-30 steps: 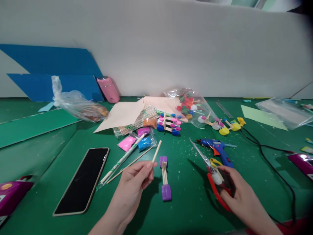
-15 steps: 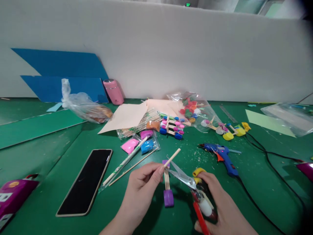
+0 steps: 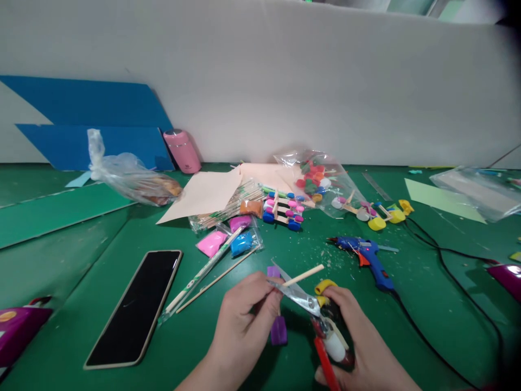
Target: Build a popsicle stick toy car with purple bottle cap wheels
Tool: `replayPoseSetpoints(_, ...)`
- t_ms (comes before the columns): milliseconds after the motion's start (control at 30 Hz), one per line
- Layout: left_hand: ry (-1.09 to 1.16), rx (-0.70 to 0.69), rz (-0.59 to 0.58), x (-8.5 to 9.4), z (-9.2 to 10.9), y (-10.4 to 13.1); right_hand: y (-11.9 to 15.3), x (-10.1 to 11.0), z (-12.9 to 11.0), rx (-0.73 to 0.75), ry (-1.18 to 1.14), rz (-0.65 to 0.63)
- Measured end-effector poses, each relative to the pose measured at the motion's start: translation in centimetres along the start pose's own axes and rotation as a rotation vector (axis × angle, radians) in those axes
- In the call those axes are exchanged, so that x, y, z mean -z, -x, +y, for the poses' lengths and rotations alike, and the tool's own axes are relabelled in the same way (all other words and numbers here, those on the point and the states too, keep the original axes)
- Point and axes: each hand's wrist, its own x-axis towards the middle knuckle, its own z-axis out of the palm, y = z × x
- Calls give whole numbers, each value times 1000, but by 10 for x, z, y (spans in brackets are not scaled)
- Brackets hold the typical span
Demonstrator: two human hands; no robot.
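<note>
My left hand [image 3: 248, 317] pinches one end of a short pale wooden stick [image 3: 307, 274], which points to the right. My right hand [image 3: 354, 336] grips a pair of scissors [image 3: 303, 301] with red and yellow handles. Their blades are apart, and the stick lies between them near my left fingertips. Something white and pale is also within the right hand's grip beside the handles; I cannot make out what it is. Under the blades and left fingers, on the green table, is a piece with two purple ends [image 3: 279, 330], its middle mostly hidden.
A phone [image 3: 134, 309] and wrapped sticks [image 3: 201, 274] lie on the left. Behind are clay packets [image 3: 242, 243] and colourful stick pieces [image 3: 284, 210]. A blue glue gun [image 3: 368, 255] with a trailing cord lies right. A pink bottle [image 3: 183, 152] stands at the back.
The stick has swung from slanting upward to lying flatter, pointing right. The scissor blades have moved left around it, close to my left fingertips. The whole view has shifted slightly.
</note>
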Motion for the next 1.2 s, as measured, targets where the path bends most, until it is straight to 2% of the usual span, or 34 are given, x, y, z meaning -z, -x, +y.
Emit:
replayPoseSetpoints(233,-102,-213,-38,-2,4,0,10,-15,15,-68,17,23)
replayPoseSetpoints(333,-167,-271,-43,-4,5,3,12,-14,19,-92,6,-53)
replayPoseSetpoints(433,-213,-306,-39,-5,4,5,11,-10,16,-191,38,-127)
replayPoseSetpoints(567,-255,-322,-52,-4,2,7,7,-7,9,-301,82,-232)
replayPoseSetpoints(700,-258,-313,-53,-5,2,7,6,-10,11,-339,113,-274)
replayPoseSetpoints(800,-226,-258,-5,-6,3,7,5,-11,11,-305,96,-263)
replayPoseSetpoints(900,-183,-173,-4,-4,4,5,5,-7,5,-247,50,-163)
replayPoseSetpoints(1000,-66,3,-137,2,7,0,7,-4,-1,-219,-4,-95)
replayPoseSetpoints(1100,96,218,-294,7,10,-4,9,-6,1,-230,-26,-108)
replayPoseSetpoints(1167,131,282,-333,7,12,-4,10,-8,5,-260,-9,-126)
replayPoseSetpoints(1200,116,272,-315,5,12,-2,11,-10,7,-280,11,-136)
